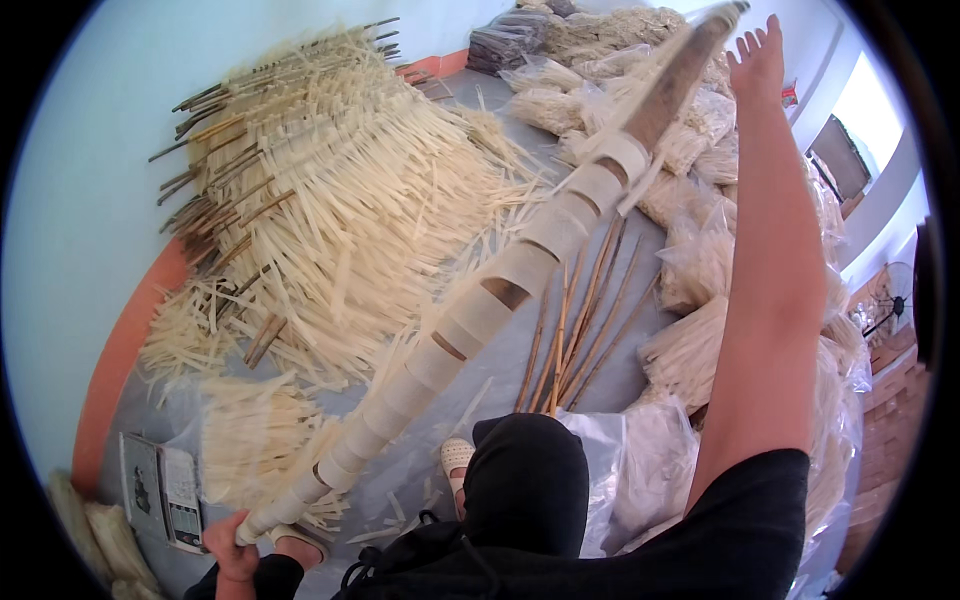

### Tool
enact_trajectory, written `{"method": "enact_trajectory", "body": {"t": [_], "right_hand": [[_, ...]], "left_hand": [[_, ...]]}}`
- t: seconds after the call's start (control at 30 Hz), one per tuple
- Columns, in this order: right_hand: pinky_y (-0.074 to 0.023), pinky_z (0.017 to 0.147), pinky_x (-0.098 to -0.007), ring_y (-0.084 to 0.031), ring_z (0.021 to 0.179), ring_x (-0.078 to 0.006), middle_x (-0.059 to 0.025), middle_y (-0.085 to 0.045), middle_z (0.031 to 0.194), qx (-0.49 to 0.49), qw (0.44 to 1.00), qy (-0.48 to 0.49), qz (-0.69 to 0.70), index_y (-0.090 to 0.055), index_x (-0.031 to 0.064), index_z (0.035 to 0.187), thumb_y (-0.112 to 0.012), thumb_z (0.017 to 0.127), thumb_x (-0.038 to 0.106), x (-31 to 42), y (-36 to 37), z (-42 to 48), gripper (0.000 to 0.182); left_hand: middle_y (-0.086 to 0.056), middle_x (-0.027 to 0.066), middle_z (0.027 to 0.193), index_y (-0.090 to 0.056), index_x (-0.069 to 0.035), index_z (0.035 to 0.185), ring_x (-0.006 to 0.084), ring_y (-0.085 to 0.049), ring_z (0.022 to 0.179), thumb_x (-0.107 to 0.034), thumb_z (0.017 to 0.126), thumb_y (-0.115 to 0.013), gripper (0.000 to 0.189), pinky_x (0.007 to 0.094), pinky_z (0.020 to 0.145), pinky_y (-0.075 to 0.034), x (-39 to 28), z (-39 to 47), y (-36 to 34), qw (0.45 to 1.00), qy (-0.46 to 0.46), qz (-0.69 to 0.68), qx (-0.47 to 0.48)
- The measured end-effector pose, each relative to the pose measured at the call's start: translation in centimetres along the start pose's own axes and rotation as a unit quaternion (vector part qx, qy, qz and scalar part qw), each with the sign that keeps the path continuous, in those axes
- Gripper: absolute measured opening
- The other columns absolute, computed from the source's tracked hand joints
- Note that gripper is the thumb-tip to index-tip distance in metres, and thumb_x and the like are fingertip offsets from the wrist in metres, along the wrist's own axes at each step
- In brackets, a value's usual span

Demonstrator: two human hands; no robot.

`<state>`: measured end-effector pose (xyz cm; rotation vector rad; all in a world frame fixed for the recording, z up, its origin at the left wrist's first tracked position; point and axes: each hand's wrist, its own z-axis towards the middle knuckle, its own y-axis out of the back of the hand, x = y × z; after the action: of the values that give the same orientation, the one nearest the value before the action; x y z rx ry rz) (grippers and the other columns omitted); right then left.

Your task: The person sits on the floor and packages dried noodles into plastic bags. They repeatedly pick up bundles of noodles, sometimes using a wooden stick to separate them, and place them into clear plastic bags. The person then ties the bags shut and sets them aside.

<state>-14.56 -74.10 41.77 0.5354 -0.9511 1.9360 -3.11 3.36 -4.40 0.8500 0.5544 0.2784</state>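
A long wooden pole point(667, 86) slants across the view, with pale flat strips point(397, 397) draped over it in a row. Dark wood shows in the gaps between some strips and along the bare far part. Around the near end, at the lower left, my left hand point(231, 546) is closed. My right hand point(759, 64) is raised at the upper right with its fingers apart, beside the pole's far tip and holding nothing. Beyond the pole lies a big heap of similar pale strips point(360, 202), with several dark sticks point(202, 214) poking out at its left side.
Several thin wooden sticks point(581, 322) lie on the grey floor point(420, 480). Clear plastic bags of strips point(686, 255) are piled along the right. A digital scale point(161, 491) stands at lower left near a bagged bundle point(255, 435). At far right is a fan point(896, 306).
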Motion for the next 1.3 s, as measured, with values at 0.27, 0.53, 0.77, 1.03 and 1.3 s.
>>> {"method": "enact_trajectory", "body": {"t": [0.27, 0.53, 0.77, 1.03, 1.3], "right_hand": [[-0.0534, 0.068, -0.0331, -0.065, 0.085, -0.0243, -0.0175, -0.065, 0.095, 0.006, 0.970, -0.212, 0.120, -0.046, -0.0034, 0.122, -0.060, 0.089, 0.040, -8.2, 7.8, 7.7, 0.057], [-0.0554, 0.065, -0.0387, -0.064, 0.068, -0.0238, -0.0104, -0.066, 0.087, -0.035, 0.951, -0.308, -0.009, -0.062, 0.0037, 0.101, -0.056, 0.089, 0.022, -24.0, 14.8, -1.9, 0.023], [-0.0531, 0.060, -0.0388, -0.061, 0.062, -0.0246, -0.0116, -0.063, 0.080, -0.054, 0.977, -0.199, -0.049, -0.060, 0.0050, 0.095, -0.047, 0.090, 0.022, -21.6, 12.3, -4.7, 0.022], [-0.0519, 0.058, -0.0364, -0.060, 0.063, -0.0226, -0.0083, -0.061, 0.077, -0.051, 0.975, -0.183, -0.112, -0.057, 0.0077, 0.097, -0.033, 0.097, 0.039, -21.4, 14.1, -4.6, 0.040], [-0.0534, 0.071, -0.0370, -0.062, 0.075, -0.0246, -0.0073, -0.063, 0.083, -0.007, 0.932, -0.346, -0.106, -0.059, 0.0072, 0.099, -0.054, 0.087, 0.041, -22.4, 18.8, -4.9, 0.036]], "left_hand": [[-0.057, 0.0094, 0.072, -0.063, -0.007, 0.106, 0.0308, -0.054, 0.061, -0.024, 0.079, -0.061, 0.033, 0.0415, 0.057, -0.039, 0.5, -0.5, 9.1, 0.990, -0.033, 0.136, 0.035], [-0.048, 0.0065, 0.061, -0.062, -0.009, 0.104, 0.0286, -0.049, 0.052, -0.009, 0.063, -0.067, 0.042, 0.0394, 0.048, -0.035, -1.4, -0.7, 10.2, 0.991, -0.025, 0.098, 0.090], [-0.060, 0.0123, 0.077, -0.060, -0.005, 0.107, 0.0326, -0.057, 0.064, -0.011, 0.072, -0.065, 0.036, 0.0410, 0.058, -0.041, 0.8, -3.7, 9.4, 0.987, -0.003, 0.075, 0.143], [-0.053, 0.0098, 0.069, -0.062, -0.006, 0.105, 0.0317, -0.053, 0.059, -0.013, 0.070, -0.065, 0.036, 0.0412, 0.054, -0.037, 1.4, -3.3, 10.1, 0.986, -0.022, 0.116, 0.118], [-0.064, 0.0098, 0.081, -0.062, -0.006, 0.106, 0.0295, -0.062, 0.070, -0.015, 0.075, -0.071, 0.033, 0.0367, 0.060, -0.047, 2.4, -1.5, 9.9, 0.981, 0.021, 0.176, 0.073]]}}
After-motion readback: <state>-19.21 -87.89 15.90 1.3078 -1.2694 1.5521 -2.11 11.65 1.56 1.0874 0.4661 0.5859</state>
